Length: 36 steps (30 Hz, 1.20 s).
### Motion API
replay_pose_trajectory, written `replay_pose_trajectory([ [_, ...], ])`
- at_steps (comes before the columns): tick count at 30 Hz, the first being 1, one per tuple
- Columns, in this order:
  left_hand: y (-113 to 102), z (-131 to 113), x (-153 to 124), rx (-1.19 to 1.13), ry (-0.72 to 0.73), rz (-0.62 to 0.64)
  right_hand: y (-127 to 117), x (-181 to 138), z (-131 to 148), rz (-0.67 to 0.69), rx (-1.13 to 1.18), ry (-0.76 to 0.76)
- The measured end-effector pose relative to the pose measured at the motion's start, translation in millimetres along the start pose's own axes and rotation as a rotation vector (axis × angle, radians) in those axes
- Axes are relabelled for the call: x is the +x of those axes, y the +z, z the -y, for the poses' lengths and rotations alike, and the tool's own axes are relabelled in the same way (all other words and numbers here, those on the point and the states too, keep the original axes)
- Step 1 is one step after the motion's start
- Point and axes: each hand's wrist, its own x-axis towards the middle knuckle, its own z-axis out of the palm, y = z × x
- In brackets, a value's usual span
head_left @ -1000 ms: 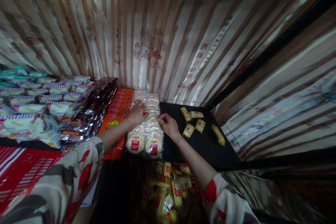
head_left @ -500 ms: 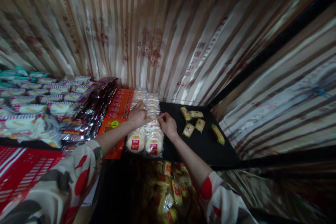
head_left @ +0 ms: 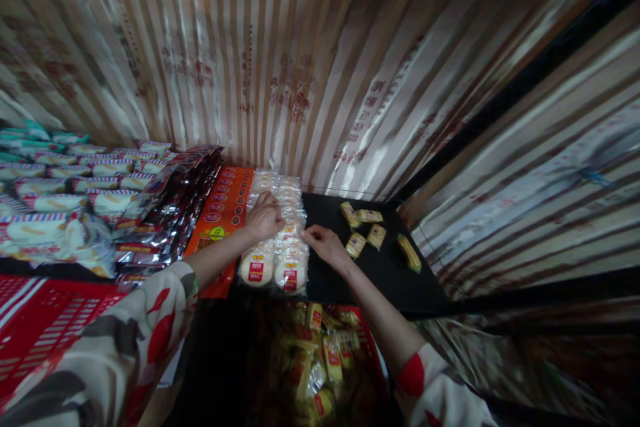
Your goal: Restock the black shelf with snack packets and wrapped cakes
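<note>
Two rows of round pale cakes [head_left: 291, 273] in clear wrappers with red labels stand on the black tabletop. My left hand [head_left: 265, 217] lies over the left row with its fingers curled in between the wrapped cakes, its fingertips partly hidden. On the right side of the rows my right hand [head_left: 325, 245] is closed in a pinch, thumb and fingertips touching the wrapper edge of the right row; what lies between them is too small to make out. Under the left row's side is an orange printed bag [head_left: 220, 213].
Several small yellow packets [head_left: 370, 215] lie on the black tabletop [head_left: 370, 280] to the right. Dark red shiny packets [head_left: 185, 193] and white packets [head_left: 60, 203] are piled left. A red basket [head_left: 55, 327] stands front left; below is a container of yellow packets [head_left: 333, 357]. Striped sheeting [head_left: 225, 80] hangs behind.
My right hand has turned flatter and drawn slightly back, its fingers pointing more to the left. My left hand stays on the left row. The view has shifted slightly.
</note>
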Motion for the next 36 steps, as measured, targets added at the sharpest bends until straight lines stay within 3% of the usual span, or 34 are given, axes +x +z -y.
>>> replay_pose_trajectory([
  [3, 2, 1, 0, 0.013, 0.009, -0.011, 1, 3, -5, 0.056, 0.137, -0.015],
  [7, 4, 2, 0, 0.036, 0.010, -0.017, 3, 7, -4, 0.080, 0.138, 0.006],
  [14, 4, 4, 0, -0.015, 0.002, -0.024, 11, 2, 6, -0.065, -0.034, 0.018],
  [27, -7, -1, -12, -0.048, -0.027, 0.019, 21, -1, 6, -0.167, 0.033, 0.032],
  [33, -1, -5, -13, -0.020, -0.019, -0.004, 12, -12, 9, -0.279, 0.011, 0.013],
  [36, 1, -4, -13, -0.018, 0.004, -0.010, 7, -19, 7, -0.244, -0.047, 0.012],
])
